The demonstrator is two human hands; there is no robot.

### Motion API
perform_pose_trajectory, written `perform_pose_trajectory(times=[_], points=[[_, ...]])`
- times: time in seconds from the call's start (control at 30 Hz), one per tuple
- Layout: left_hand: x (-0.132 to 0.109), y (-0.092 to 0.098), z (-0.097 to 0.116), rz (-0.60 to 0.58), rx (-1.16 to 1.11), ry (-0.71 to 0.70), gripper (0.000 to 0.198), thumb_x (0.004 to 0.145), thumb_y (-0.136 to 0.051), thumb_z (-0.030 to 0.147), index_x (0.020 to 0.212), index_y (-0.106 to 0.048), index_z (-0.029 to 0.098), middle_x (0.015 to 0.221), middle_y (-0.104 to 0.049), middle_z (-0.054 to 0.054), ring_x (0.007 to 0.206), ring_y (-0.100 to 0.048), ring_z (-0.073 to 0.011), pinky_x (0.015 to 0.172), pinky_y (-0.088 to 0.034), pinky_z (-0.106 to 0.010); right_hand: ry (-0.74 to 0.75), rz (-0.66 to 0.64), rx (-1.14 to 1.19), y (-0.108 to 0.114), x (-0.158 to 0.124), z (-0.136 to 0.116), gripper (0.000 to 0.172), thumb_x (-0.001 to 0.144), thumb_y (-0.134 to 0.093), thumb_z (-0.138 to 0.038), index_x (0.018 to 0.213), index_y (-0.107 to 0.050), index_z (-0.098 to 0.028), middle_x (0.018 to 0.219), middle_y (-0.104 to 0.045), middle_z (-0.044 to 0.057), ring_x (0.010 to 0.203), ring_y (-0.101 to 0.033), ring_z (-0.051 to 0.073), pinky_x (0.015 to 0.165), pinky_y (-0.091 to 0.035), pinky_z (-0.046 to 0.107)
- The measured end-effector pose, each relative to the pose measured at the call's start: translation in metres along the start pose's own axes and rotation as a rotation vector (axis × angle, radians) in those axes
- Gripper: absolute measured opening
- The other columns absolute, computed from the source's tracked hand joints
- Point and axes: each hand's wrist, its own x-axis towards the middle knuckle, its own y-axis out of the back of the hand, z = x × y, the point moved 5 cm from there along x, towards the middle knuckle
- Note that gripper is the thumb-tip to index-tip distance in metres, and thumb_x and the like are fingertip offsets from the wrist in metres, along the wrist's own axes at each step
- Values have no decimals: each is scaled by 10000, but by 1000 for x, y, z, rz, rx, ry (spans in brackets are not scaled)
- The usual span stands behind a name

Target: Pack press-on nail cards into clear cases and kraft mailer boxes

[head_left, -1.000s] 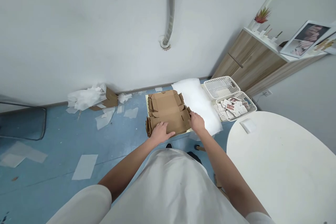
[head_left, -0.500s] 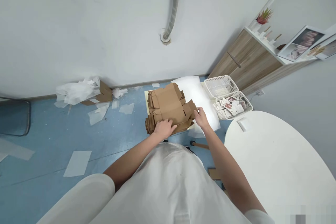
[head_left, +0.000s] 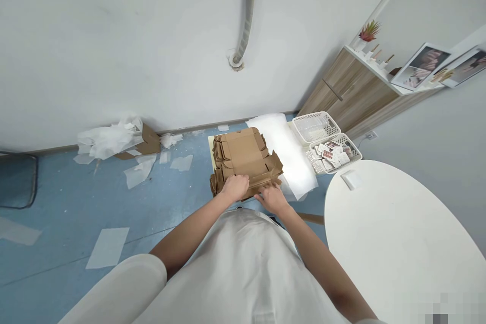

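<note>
Left hand [head_left: 236, 188] and right hand [head_left: 272, 198] at the near edge of the carton [head_left: 245, 152]

The brown carton lies flat for most of its length on a stack [head_left: 216, 183] of cardboard, directly on the far side of both hands. Its long axis looks to run near to far, the near end slanting slightly right. Along that near end a panel stands bent up, and at the right a flap [head_left: 276, 163] rises at a tilt.

The left hand rests on the near panel, left of the raised flap, its fingers curled inward. The right hand is lower and further right, fingers bent at the near right edge, and is the nearer of the two to the flap. Both grips look partly closed against the cardboard; the fingertips are too hidden to tell whether either pinches it.

Right of the stack lies a white sheet [head_left: 299, 164]. Further right stand a far basket [head_left: 309, 132] and a near basket [head_left: 313, 160], the latter holding cards [head_left: 329, 154], with a round table [head_left: 402, 228] at the near right.
</note>
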Motion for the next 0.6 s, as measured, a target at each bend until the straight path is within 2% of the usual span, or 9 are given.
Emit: perform_pose_trajectory(times=[0.1,0.2,0.27,0.33,0.4,0.5,0.6], points=[[-5,9,-8,79,-36,65,250,832,-336,208,867,-571,133,815,-644,-124,765,-631,-255,652,-451,-341,-16,1,138,-9,-1,10,354,776,-534,-433,998,-598,-164,964,-660,129,991,-573,260,946,-314,401],[-12,14,-10,138,-54,74,192,774,-390,181,857,-560,151,836,-641,-100,761,-623,-246,640,-443,-325,-66,57,489,4,-3,28,560,738,-560,-484,1198,-484,-174,1030,-648,114,977,-593,245,907,-378,392],[-15,15,-8,144,-62,62,177,748,-415,176,853,-556,159,836,-638,-91,761,-619,-241,644,-438,-320,-163,168,733,22,-4,43,649,745,-533,-508,1293,-372,-199,1104,-618,108,945,-610,227,822,-445,368],[-17,14,-6,132,-73,53,176,740,-425,178,857,-556,161,833,-636,-91,763,-616,-240,654,-435,-322,-274,345,819,43,-3,57,678,735,-536,-513,1308,-349,-202,1111,-611,108,894,-625,223,787,-463,361],[-18,13,-2,121,-83,39,180,736,-427,177,860,-557,159,832,-634,-95,762,-614,-243,657,-434,-329,-361,413,826,57,0,64,641,752,-511,-499,1297,-367,-193,1034,-639,97,792,-646,209,761,-469,356],[-19,13,5,131,-99,1,171,733,-426,170,838,-560,158,818,-634,-94,754,-611,-244,660,-436,-339,-377,316,806,62,11,61,465,797,-445,-411,1212,-463,-202,840,-675,49,644,-647,190,694,-478,341],[-22,15,11,158,-176,-73,137,747,-453,213,809,-567,169,826,-636,-80,785,-609,-231,734,-437,-357,-334,346,742,65,16,57,382,800,-386,-280,1154,-517,-220,826,-677,31,669,-640,189,697,-478,334]])
